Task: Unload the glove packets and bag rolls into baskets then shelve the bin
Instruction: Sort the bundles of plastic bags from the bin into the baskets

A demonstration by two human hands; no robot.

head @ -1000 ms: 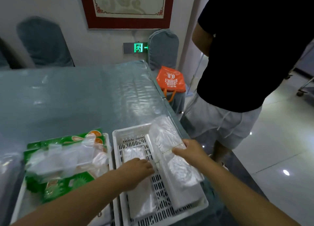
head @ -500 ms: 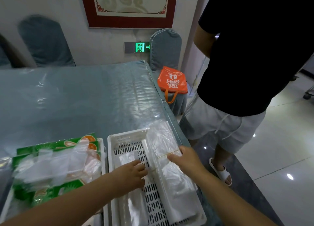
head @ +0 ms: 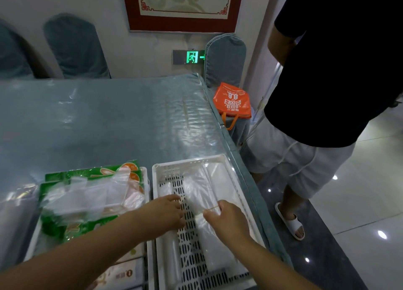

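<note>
Two white slotted baskets sit side by side on the tabletop (head: 113, 124), at its 5 o'clock corner. The right basket (head: 187, 161) holds clear bag rolls: one long roll (head: 222, 180) lies along its 3 o'clock wall, a flattened bundle of bags (head: 196, 191) lies down the middle, and a thin roll (head: 174, 259) rests along the 9 o'clock wall. The right hand (head: 229, 222) has its grip pinching the middle bundle where a thin band crosses it, fingers curled over the plastic. The left hand (head: 161, 215) reaches in from 8 o'clock, its fingertips (head: 176, 199) pressed together on the bundle's left edge, over the slotted floor.

The left basket (head: 145, 180) is heaped with green glove packets (head: 91, 173), with loose clear plastic gloves (head: 87, 196) lying on top. At 7 o'clock, below it, part of a printed white packet (head: 122, 274) shows.

Beyond the tabletop's 2 o'clock edge an orange bag (head: 233, 100) sits on a covered chair (head: 225, 56), and a person in dark shirt and pale shorts (head: 327, 93) stands at 3 o'clock.
</note>
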